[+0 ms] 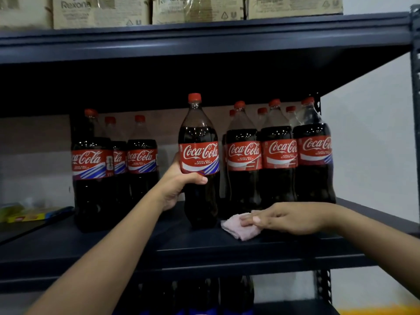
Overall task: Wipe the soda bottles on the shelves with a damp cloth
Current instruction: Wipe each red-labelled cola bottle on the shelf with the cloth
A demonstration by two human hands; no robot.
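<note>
A large cola bottle (199,160) with a red cap and red label stands upright near the front of the dark shelf (181,248). My left hand (176,186) grips it at the waist, thumb across the front below the label. Just right of the bottle's base lies a pale pink cloth (236,228) on the shelf. My right hand (284,220) rests on the cloth with fingers stretched out flat over it. More cola bottles stand behind: a group at the right (279,160) and a group at the left (95,169).
Cardboard boxes (100,12) sit on the shelf above. Yellow and green packets (27,214) lie at the far left on a lower surface. More bottles (204,296) show on the shelf below. A metal upright (416,87) and white wall bound the right side.
</note>
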